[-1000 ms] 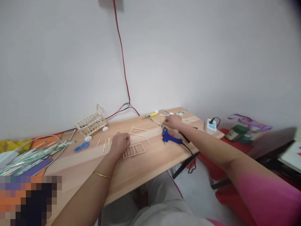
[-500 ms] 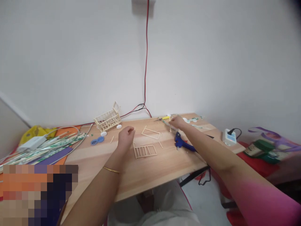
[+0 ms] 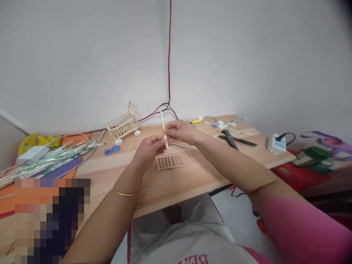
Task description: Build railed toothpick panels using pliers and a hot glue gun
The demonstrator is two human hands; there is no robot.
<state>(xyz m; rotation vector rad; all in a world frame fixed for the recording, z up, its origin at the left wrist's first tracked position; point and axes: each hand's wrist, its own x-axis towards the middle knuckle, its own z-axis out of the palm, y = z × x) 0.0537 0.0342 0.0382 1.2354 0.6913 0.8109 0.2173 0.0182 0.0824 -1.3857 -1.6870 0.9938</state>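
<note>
My right hand pinches a thin wooden stick, which points up and slightly left toward the wall. Just below it, the fingers of my left hand are closed on a short wooden stick. The two pieces meet or overlap between my fingertips; whether they touch cannot be made out. Under my hands a small ladder-like wooden frame lies flat on the table. Another stick frame behind it is partly hidden by my right hand. A loose stick lies to the right.
A wooden stick cart with white wheels stands back left, near blue caps. Bagged sticks cover the left side. Black-handled pliers, a yellow-handled tool and a power socket block are on the right.
My right hand has come from the right back of the table to the middle, bringing the stick to my left hand. The view has shifted, and the blue glue gun no longer shows.
</note>
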